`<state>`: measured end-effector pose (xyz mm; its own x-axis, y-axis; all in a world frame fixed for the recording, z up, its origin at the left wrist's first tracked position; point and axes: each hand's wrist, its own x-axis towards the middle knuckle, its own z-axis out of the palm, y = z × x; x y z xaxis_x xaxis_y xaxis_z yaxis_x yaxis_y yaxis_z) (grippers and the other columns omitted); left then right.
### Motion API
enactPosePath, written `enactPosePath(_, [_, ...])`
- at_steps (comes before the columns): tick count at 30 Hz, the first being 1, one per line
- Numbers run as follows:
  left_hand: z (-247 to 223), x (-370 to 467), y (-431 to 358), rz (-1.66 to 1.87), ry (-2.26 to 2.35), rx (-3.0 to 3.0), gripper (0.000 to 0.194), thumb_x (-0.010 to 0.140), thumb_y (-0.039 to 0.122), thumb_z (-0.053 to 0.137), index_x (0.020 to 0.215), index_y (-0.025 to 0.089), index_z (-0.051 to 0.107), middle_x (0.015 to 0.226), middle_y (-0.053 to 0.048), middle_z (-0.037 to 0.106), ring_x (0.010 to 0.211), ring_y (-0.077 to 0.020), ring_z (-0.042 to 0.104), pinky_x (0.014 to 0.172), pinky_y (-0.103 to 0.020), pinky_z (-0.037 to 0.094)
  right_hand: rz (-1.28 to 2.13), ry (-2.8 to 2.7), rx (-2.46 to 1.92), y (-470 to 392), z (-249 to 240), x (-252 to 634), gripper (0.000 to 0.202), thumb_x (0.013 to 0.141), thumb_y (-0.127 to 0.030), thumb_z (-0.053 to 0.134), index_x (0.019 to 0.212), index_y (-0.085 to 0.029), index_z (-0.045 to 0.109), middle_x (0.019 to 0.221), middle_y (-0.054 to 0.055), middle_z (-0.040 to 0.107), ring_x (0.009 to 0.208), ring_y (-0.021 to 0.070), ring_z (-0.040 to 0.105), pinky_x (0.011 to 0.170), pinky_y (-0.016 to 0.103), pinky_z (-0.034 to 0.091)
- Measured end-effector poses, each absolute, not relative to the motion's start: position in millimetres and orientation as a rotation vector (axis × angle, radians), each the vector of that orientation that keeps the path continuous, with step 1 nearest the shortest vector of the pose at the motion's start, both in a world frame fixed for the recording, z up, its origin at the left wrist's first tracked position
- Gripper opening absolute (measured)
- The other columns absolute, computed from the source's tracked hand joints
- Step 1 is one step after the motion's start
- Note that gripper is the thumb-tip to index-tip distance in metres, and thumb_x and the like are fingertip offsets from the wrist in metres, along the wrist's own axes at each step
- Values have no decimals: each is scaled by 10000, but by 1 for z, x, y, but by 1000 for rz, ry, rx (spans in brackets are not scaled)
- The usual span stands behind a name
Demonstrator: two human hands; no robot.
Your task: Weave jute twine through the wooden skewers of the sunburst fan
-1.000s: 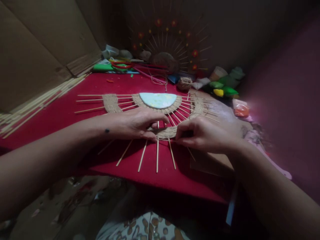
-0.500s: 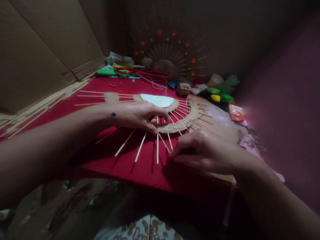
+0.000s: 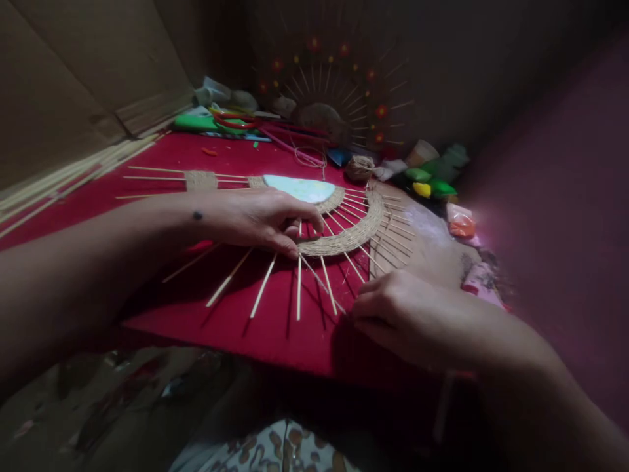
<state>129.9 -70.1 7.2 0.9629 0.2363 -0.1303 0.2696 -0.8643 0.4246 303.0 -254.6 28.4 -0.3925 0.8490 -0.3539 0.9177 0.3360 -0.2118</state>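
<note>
Here, at left, the left hand [image 3: 260, 219] had its grip closed on the woven band [image 3: 339, 244], which lay over the red bench [image 3: 275, 342] and curved off right and far across the thin sticks [image 3: 299, 295]. From beside the thumb, a twine strand [image 3: 317, 279] slanted near and right, crossing one stick, to the right hand [image 3: 400, 314], whose grip pinched it (fingertips partly hidden). The band lay far and left of that grip; the left hand was nearer.

The tabletop [image 3: 280, 347] is red, the woven band [image 3: 339, 244] tan, the spokes [image 3: 299, 292] straw-coloured, the half-disc [image 3: 302, 189] pale blue, the lap cloth [image 3: 307, 452] white with brown spots.
</note>
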Motion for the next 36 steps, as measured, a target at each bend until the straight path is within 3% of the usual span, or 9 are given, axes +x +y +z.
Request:
enactPosePath(5, [4,127,-67,-134,367,2640,371,787,353,635,1141,243,612,777,-1,609,678,-140,502,597,-240,324,-233,2441,1960,-240,33,327,212,809,-172,493,620,-167,586,559,-3,529,518,87,393,537,261,261])
enactPosePath(11, [-1,125,-63,-203,303,2650,353,794,330,633,1136,253,599,774,4,609,676,-141,507,592,-239,323,-31,2302,2290,-215,9,336,209,846,-232,493,714,-175,646,691,35,625,618,123,477,580,266,291])
enactPosePath(18, [6,121,-56,-274,311,2645,328,781,340,651,1096,250,635,815,-12,622,700,-146,507,643,-240,356,-160,2315,2290,-213,-1,331,201,856,-259,530,747,-181,681,703,31,664,599,114,499,570,259,304])
enactPosePath(23, [7,129,-67,-13,395,2746,303,813,410,582,1036,224,670,982,-41,629,873,-179,548,752,-250,375,-262,2369,2299,-209,-4,334,171,843,-227,552,774,-171,699,722,27,680,617,111,528,585,250,337])
enactPosePath(30, [-5,157,-86,-211,545,2779,336,732,385,648,1030,230,630,924,-30,654,773,-166,565,628,-241,353,-391,2453,2273,-209,-3,340,147,821,-219,588,799,-165,722,710,20,679,638,109,551,588,239,363])
enactPosePath(36, [-1,162,-88,-299,604,2784,397,710,365,655,1079,234,591,927,-31,641,767,-180,555,608,-251,341,-819,2438,2150,-211,12,349,161,816,-268,618,825,-152,729,698,14,679,635,109,551,585,225,394])
